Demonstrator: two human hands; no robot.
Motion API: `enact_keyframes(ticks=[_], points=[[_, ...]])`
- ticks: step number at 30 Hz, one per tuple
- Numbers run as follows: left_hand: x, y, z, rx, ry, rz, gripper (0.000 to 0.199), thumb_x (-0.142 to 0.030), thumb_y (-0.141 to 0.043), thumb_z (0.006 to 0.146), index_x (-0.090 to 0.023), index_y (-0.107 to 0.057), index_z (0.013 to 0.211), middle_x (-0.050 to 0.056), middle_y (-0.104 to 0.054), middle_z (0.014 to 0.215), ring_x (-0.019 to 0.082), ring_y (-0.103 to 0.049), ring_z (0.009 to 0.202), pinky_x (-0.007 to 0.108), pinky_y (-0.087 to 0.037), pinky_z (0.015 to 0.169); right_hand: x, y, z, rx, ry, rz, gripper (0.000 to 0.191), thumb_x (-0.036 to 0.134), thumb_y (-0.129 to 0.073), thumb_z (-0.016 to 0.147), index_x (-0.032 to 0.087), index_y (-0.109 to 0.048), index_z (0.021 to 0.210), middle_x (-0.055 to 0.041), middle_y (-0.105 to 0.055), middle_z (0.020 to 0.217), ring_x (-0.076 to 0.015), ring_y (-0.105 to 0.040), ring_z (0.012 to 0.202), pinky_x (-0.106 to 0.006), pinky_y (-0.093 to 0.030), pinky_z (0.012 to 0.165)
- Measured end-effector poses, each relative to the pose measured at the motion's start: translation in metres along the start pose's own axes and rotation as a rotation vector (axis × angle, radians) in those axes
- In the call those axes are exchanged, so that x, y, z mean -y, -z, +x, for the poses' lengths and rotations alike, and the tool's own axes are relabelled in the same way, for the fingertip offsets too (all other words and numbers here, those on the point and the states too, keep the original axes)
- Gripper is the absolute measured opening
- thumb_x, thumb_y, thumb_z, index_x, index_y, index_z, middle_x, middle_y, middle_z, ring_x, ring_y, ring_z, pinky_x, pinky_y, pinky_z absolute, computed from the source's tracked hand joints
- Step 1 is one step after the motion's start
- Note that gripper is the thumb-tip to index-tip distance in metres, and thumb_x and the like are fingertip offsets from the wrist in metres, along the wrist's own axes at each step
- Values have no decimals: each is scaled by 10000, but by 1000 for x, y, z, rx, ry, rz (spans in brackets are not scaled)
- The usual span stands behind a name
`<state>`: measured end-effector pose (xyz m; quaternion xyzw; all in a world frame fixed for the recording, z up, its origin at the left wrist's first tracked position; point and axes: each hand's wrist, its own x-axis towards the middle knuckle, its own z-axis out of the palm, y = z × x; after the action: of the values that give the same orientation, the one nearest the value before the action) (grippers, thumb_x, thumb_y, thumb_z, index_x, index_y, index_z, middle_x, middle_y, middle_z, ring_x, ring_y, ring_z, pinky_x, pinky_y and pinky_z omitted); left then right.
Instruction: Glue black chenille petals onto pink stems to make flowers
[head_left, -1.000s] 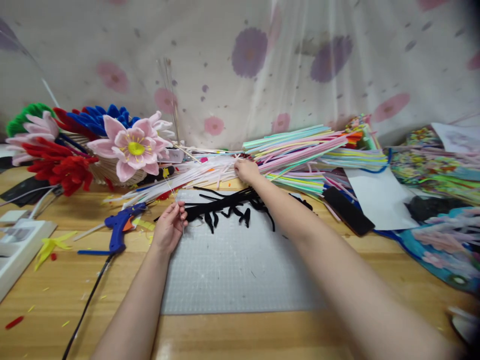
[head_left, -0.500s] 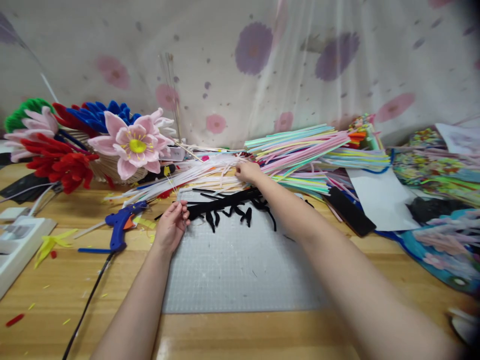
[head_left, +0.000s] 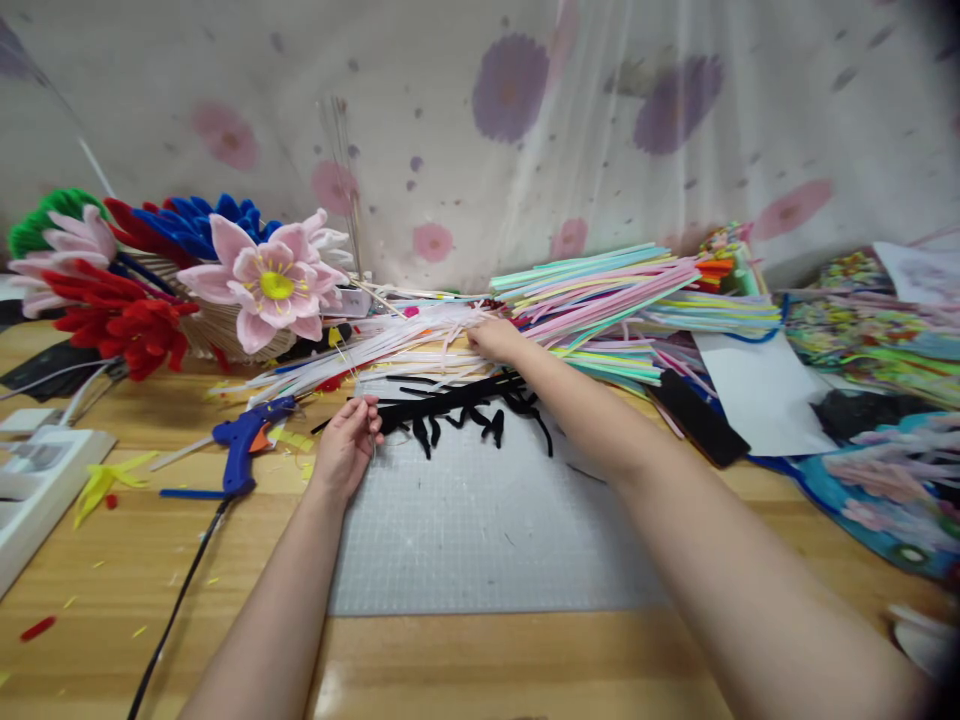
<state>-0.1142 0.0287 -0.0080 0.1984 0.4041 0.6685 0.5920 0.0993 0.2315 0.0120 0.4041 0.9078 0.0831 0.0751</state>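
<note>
My left hand (head_left: 350, 440) is closed in a pinch at the left end of the black fuzzy strips. A thin pale wire (head_left: 343, 352) sticks up from its fingertips, and a bit of it hangs below them. My right hand (head_left: 493, 340) reaches to the far side, curled among the white pipe cleaners (head_left: 390, 340); what its fingers hold, if anything, is hidden. Between the hands lies a bundle of black pipe cleaners (head_left: 442, 402) with short curled black pieces (head_left: 491, 428) along its near side. They rest on a grey cutting mat (head_left: 480, 540).
A blue glue gun (head_left: 244, 445) with a black cord lies at left, near a white power strip (head_left: 45, 500). Fuzzy flowers (head_left: 274, 285) stand behind it. Pastel pipe cleaners (head_left: 615, 290), a black phone-like slab (head_left: 701, 418) and white paper (head_left: 765, 390) occupy the right.
The view has shifted slightly. My right hand has moved a little among the white pipe cleaners; my left hand keeps its pinch in nearly the same place.
</note>
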Motion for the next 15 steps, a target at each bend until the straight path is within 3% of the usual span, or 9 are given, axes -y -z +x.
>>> enact_keyframes(ticks=[4,8,10,12,15], points=[[0,0,0,6,-2,-5,158,-171,-668,660,-110,-629,800,-18,-511,638,50,-462,495,153,-411,384,8,4,10,40,74,-118,311,152,-384,821,55,-644,962,-196,-651,976,-265,-589,955,-338,-418,790],[0,0,-1,8,0,-20,149,-166,-662,670,-106,-629,802,-22,-511,638,47,-466,494,147,-411,381,18,11,14,20,54,-59,287,143,-406,809,59,-628,969,-197,-644,982,-258,-595,935,-333,-415,788],[0,1,0,10,1,-27,135,-164,-653,680,-106,-627,799,-25,-515,634,45,-469,488,150,-425,388,30,19,10,-97,33,47,276,139,-404,806,74,-608,981,-181,-638,987,-249,-587,932,-332,-412,785],[1,2,1,-3,0,-25,118,-158,-636,699,-108,-626,806,-26,-525,626,50,-492,498,167,-466,429,47,33,4,-303,34,230,280,136,-390,811,94,-579,1013,-155,-625,1005,-230,-566,952,-324,-406,801],[2,2,2,-50,-5,-10,83,-159,-615,727,-117,-618,799,-7,-573,652,92,-592,615,235,-537,574,82,60,-8,-573,84,668,307,140,-397,810,127,-523,1090,-97,-605,1007,-171,-547,945,-288,-402,836]])
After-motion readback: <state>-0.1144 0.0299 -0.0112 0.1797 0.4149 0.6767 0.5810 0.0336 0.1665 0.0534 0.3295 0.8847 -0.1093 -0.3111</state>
